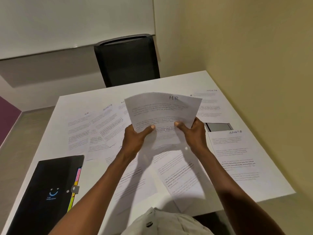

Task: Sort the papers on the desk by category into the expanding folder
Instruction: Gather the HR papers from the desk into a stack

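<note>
We see both hands raised over the middle of the white table [169, 83], sharing a small sheaf of papers headed "HR" [162, 111]. The left hand [135, 141] grips the sheaf's lower left edge, thumb on the front and fingers curled behind; the right hand [193, 133] pinches the lower right edge the same way. The sheaf is held off the table, tilted toward us, and its top sheet bows a little.

The black expanding folder [47, 192] lies flat at the table's near left corner, its flap closed and held by an elastic loop over a small clasp [75, 189]. Coloured index tabs [76, 182] in pink, orange and yellow show along its right edge; we cannot tell whether any sheets are inside.

More printed sheets lie spread on the table. Toward the left edge we see one headed "HR" [79, 131] overlapped by one headed "SPORTS" [110, 122]. Near the far right corner lies another "SPORTS" sheet [208, 102], and along the right edge a third [237, 155], which covers part of a dark flat object [218, 127]. Two loose pages [177, 173] lie beneath our forearms near the front edge.

A black mesh chair [127, 61] stands beyond the far edge.
</note>
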### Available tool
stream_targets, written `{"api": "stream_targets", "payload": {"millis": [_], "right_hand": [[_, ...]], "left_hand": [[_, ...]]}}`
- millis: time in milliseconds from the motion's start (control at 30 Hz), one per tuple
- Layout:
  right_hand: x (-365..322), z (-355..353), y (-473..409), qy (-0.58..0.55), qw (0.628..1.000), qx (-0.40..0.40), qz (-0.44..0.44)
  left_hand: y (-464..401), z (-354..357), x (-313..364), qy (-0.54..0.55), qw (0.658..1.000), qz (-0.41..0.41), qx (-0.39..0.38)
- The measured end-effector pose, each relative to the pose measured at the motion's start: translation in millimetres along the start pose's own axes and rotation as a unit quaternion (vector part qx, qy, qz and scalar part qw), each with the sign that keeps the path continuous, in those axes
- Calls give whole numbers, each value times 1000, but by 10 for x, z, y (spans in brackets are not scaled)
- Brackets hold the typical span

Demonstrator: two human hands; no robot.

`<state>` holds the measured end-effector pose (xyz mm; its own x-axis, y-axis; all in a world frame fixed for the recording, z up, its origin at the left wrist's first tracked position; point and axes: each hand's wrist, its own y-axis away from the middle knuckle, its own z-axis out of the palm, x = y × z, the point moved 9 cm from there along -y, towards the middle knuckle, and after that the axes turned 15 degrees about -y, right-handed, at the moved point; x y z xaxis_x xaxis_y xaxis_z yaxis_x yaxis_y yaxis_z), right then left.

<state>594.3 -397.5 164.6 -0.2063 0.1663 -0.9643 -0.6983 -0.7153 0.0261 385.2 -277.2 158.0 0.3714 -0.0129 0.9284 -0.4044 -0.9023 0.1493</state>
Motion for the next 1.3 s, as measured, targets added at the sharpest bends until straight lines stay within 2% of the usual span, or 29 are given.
{"api": "stream_targets", "payload": {"millis": [133, 233, 367, 500, 567, 700, 833, 1033, 1300], "right_hand": [[479, -96, 148, 16, 997, -28, 72], [846, -174, 281, 18, 991, -27, 133], [859, -173, 263, 55, 990, -27, 129], [709, -175, 141, 27, 993, -22, 114], [790, -203, 163, 20, 992, -22, 125], [1196, -340, 315, 97, 981, -12, 169], [1139, -282, 188, 116, 982, -20, 148], [1112, -14, 40, 158, 976, -87, 127], [1459, 754, 131, 223, 939, -201, 169]], "left_hand": [[101, 79, -533, -10, 997, -77, 1], [208, 168, -788, -31, 995, -96, 1], [187, 216, -777, -20, 995, -96, 24], [107, 242, -656, 7, 996, -79, 37], [119, 282, -749, -16, 995, -90, 32], [156, 440, -967, -86, 991, -101, -2], [31, 391, -855, -82, 992, -91, 8], [-171, 109, -843, -54, 994, -92, 0], [-212, -599, -1417, 55, 977, -202, -28]]}}
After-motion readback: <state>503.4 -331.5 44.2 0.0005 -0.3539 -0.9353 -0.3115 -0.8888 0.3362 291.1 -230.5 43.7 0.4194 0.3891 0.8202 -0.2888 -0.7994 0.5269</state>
